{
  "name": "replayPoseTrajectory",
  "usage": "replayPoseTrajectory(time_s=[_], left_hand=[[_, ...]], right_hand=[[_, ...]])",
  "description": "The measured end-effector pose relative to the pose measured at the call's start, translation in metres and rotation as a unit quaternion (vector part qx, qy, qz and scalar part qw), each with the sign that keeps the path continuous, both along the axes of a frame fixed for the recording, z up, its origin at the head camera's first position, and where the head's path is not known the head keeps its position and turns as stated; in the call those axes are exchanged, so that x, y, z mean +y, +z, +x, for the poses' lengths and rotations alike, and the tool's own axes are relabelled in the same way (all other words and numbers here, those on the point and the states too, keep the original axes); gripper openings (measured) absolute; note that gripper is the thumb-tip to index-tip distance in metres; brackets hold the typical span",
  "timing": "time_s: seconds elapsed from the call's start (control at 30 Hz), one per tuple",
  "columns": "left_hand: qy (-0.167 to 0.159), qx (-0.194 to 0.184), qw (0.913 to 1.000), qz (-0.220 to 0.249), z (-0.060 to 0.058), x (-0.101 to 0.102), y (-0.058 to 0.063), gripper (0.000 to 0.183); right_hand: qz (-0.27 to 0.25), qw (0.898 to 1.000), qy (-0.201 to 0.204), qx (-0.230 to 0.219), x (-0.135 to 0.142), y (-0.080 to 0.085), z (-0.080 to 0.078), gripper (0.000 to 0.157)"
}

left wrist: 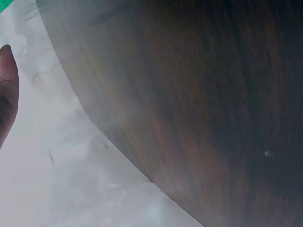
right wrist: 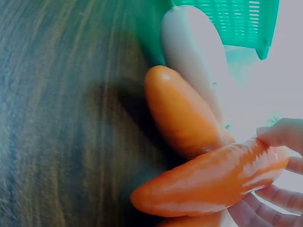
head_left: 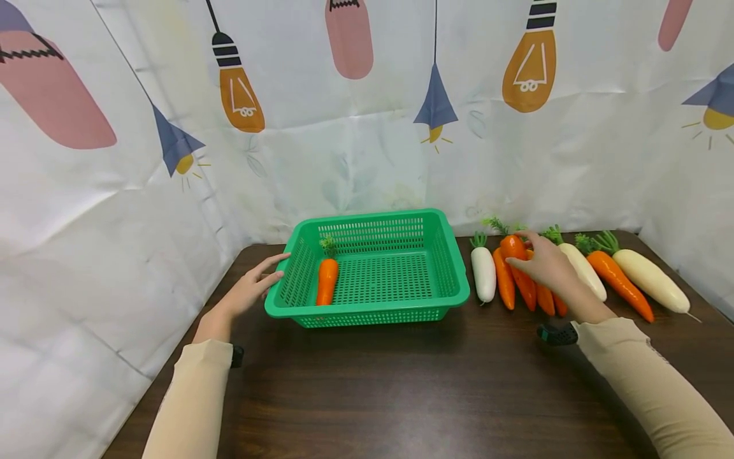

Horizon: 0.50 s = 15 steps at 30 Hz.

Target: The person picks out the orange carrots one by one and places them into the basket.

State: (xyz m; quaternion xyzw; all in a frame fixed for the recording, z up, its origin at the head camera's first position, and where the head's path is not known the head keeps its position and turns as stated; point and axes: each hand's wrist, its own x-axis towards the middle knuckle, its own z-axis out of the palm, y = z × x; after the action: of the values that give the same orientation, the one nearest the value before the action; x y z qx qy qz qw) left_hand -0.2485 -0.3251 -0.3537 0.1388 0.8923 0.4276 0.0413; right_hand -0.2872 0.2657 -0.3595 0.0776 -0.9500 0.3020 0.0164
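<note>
With thumb and fingers, my right hand (head_left: 545, 261) grips a carrot (head_left: 522, 277) near its leafy end. In the right wrist view this carrot (right wrist: 208, 184) slants across the frame, overlapping another carrot (right wrist: 182, 113) behind it, its tip toward the bare wood. My left hand (head_left: 249, 290) is at the left side of a green plastic basket (head_left: 373, 308), fingers extended at the rim. Inside the basket, toward its left, lies one carrot (head_left: 327, 278) with a green top. The left wrist view catches only part of the left hand (left wrist: 7, 90) at its edge.
Left of the gripped carrot lie a white radish (head_left: 483, 275) and a carrot (head_left: 504, 284). Under and beyond my right hand are more carrots, then a white radish (head_left: 585, 271), a carrot (head_left: 622, 287) and a larger radish (head_left: 654, 280). A printed curtain (head_left: 378, 159) stands behind the brown table (head_left: 367, 389).
</note>
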Motion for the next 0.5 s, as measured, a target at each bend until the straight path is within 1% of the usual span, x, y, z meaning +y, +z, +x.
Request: replayPoseTrajectory(time_s=[0.13, 0.33, 0.5], left_hand=[[0.000, 0.000, 1.0000, 0.002, 0.000, 0.001, 0.000, 0.056], [-0.003, -0.001, 1.0000, 0.002, -0.001, 0.000, 0.000, 0.056], [-0.002, -0.001, 1.0000, 0.000, -0.001, 0.000, 0.000, 0.056]], right_hand=[[-0.011, 1.000, -0.007, -0.002, 0.002, 0.006, 0.002, 0.075], [-0.020, 1.000, -0.012, 0.002, 0.005, 0.020, 0.006, 0.079], [-0.028, 1.000, 0.003, 0.003, 0.005, 0.028, 0.006, 0.082]])
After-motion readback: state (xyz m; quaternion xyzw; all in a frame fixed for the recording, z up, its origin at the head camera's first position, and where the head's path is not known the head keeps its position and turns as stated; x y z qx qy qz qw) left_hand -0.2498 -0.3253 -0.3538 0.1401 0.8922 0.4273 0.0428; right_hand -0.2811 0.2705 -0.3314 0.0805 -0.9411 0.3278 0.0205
